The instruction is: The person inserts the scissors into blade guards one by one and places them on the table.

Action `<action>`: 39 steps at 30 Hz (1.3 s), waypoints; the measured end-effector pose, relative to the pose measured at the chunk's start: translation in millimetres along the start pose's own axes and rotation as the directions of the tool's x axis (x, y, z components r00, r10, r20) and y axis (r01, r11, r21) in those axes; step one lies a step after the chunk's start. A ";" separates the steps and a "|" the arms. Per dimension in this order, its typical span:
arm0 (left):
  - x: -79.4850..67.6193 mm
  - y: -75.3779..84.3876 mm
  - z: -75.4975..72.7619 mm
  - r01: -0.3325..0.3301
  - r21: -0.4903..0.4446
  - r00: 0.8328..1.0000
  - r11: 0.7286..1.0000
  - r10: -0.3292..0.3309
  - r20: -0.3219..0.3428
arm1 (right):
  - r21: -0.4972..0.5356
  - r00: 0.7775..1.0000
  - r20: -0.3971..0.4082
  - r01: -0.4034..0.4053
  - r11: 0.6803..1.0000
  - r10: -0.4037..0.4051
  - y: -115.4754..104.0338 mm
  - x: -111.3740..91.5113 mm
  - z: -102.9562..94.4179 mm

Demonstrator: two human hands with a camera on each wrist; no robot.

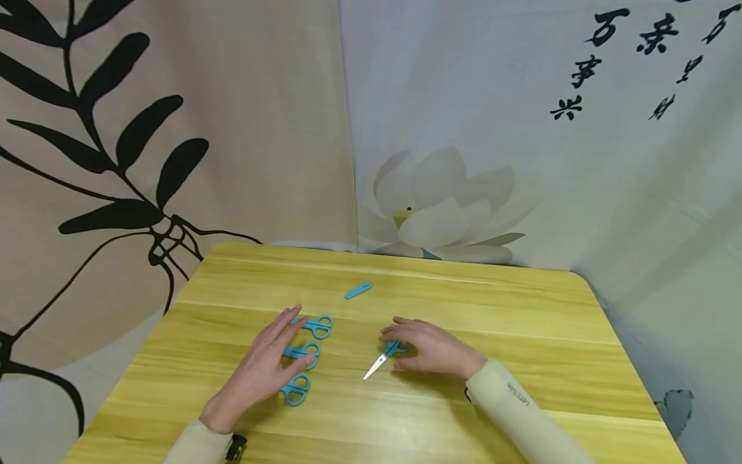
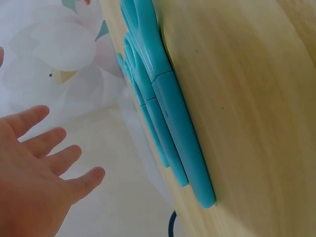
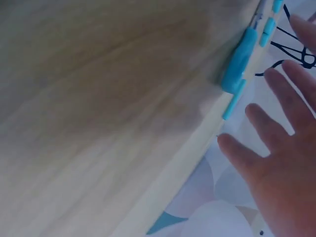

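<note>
Three pairs of blue scissors lie in a column on the table: a far pair [image 1: 321, 327], a middle pair [image 1: 292, 352] and a near pair [image 1: 294, 389]. Covers hide their blades; in the left wrist view the closest pair [image 2: 182, 133] shows its whole sheath. Over this column hovers my left hand [image 1: 263, 364], fingers extended and gripping nothing. Another pair of scissors [image 1: 377, 365] lies with its metal blades bare, pointing toward the near left. My right hand [image 1: 431, 348] is above its blue handle [image 3: 240, 59], fingers spread and apart from it in the right wrist view.
A loose blue blade cover [image 1: 358, 290] lies farther back on the wooden table [image 1: 493, 309]. Behind the table's far edge hangs a printed cloth [image 1: 278, 129] with leaves, a flower and dark characters.
</note>
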State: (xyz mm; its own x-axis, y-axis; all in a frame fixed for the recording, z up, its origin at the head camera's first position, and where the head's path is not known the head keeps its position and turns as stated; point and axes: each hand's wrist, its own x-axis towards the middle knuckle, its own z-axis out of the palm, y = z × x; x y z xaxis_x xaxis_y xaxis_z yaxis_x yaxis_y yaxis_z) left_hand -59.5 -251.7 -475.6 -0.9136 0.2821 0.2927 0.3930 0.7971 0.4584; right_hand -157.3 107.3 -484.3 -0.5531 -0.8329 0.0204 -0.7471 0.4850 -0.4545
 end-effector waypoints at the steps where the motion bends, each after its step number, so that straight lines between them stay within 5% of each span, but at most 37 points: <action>1: -0.4 -0.1 0.4 -0.001 -0.001 1.000 1.000 0.001 -0.001 | 0.011 1.000 0.011 0.001 1.000 -0.001 1.0 2.6 -0.1; 15: -6.5 -3.1 0.9 0.014 -0.007 1.000 1.000 -0.014 -0.013 | 0.037 0.995 0.072 0.061 0.997 -0.064 14.8 22.3 6.1; 24: -7.2 -3.3 4.2 0.027 -0.014 1.000 1.000 -0.027 -0.007 | 0.086 0.997 0.035 0.059 0.995 -0.062 24.1 19.9 16.7; 39: 10.7 4.8 13.3 0.003 -0.064 1.000 0.998 -0.002 0.018 | 0.084 1.000 0.000 0.013 0.996 -0.013 15.1 12.7 8.5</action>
State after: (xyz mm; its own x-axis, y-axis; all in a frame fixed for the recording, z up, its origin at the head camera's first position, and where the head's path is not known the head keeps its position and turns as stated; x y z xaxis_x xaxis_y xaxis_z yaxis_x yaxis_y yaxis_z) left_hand -68.8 -237.8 -481.5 -0.9160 0.2904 0.2769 0.3964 0.7622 0.5117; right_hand -172.4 101.7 -498.4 -0.5429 -0.8394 0.0263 -0.7210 0.4498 -0.5271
